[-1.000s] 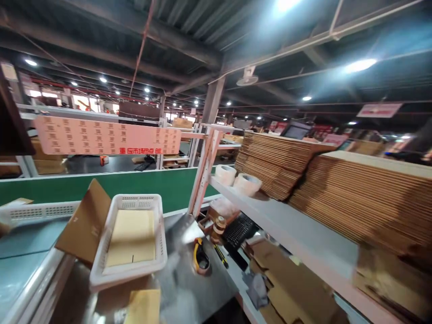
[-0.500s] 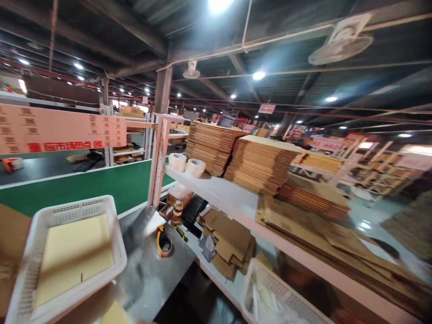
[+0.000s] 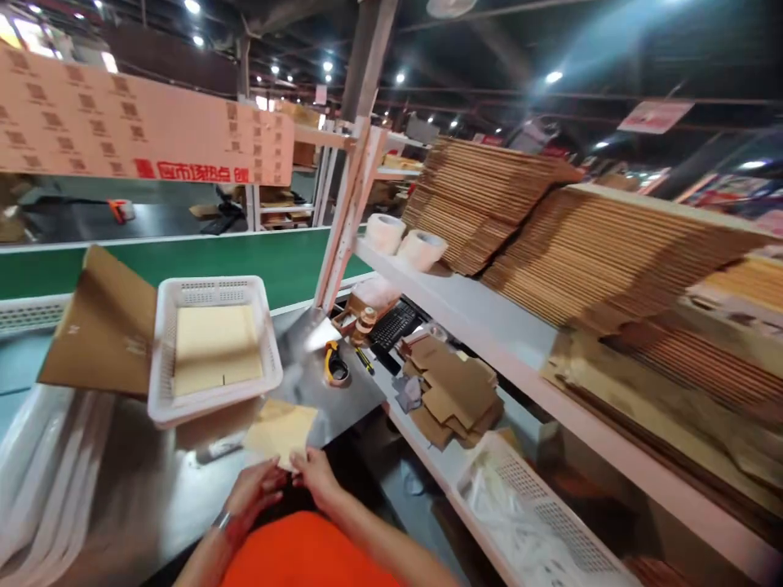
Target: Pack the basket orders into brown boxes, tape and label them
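Note:
Low in the head view, a flat pale-yellow paper envelope (image 3: 280, 427) lies over the front of the metal table (image 3: 128, 489). My right hand (image 3: 316, 474) pinches its near edge between thumb and fingers. On the other side of that edge is my left hand (image 3: 252, 489), fingers curled and the tips at the paper; a band circles its wrist. Just beyond the envelope stands a white plastic basket (image 3: 273, 371) with similar pale-yellow flat pieces (image 3: 217, 346) inside. A yellow-and-black tape dispenser (image 3: 335, 364) sits to the right.
An open cardboard box (image 3: 107, 326) and clear plastic wrap (image 3: 55, 473) are at the left. Right, a shelf (image 3: 465, 302) bears tape rolls (image 3: 404, 242) and cardboard stacks (image 3: 550, 253). Under it are a keyboard (image 3: 395, 324), cut cardboard (image 3: 458, 387) and a white basket (image 3: 538, 497).
The view has swung down and left, bringing both hands and the whole envelope into sight. Earlier, only a yellow corner showed at the bottom edge.

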A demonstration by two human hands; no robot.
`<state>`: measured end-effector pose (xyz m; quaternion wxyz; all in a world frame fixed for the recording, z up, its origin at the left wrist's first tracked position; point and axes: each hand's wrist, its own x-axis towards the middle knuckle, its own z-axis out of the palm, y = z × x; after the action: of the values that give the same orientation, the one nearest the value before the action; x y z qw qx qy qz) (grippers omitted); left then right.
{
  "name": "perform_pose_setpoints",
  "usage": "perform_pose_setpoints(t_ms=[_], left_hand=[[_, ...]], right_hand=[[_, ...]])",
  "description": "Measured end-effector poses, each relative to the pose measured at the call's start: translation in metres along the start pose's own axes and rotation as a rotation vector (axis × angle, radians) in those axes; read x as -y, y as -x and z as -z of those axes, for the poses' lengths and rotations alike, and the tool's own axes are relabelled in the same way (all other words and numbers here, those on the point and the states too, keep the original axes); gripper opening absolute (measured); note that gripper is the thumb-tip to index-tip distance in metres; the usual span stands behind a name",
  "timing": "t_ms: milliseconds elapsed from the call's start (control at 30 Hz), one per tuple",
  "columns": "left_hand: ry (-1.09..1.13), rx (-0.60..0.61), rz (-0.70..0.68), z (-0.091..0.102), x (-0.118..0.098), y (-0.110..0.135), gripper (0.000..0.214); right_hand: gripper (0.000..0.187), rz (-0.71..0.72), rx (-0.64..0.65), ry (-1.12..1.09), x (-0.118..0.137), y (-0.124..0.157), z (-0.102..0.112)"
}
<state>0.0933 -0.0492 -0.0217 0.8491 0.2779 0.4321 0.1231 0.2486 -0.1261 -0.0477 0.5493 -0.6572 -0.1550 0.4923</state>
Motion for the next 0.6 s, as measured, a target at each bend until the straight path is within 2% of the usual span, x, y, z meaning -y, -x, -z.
perform_pose_setpoints(t_ms=[100, 167, 333, 433, 600], left_hand=[[-0.043, -0.185, -0.042, -0.001, 0.000, -0.004, 0.025], [-0.020, -0.244, -0.045, 0.000, 0.000, -0.007, 0.026], [0.016, -0.283, -0.094, 0.004, 0.002, -0.013, 0.025], [0.008, -0.295, -0.117, 0.004, 0.005, -0.015, 0.028], [-0.025, -0.315, -0.149, 0.004, 0.011, -0.018, 0.030]], right_hand=[[0.038, -0.069, 0.042, -0.009, -0.001, 0.000, 0.001], [0.037, -0.139, 0.070, -0.019, -0.001, 0.000, 0.004], [0.031, -0.343, 0.185, -0.034, 0.004, 0.003, 0.014], [0.024, -0.375, 0.219, -0.026, 0.010, 0.006, 0.014], [0.024, -0.379, 0.230, 0.003, 0.013, 0.011, 0.010]])
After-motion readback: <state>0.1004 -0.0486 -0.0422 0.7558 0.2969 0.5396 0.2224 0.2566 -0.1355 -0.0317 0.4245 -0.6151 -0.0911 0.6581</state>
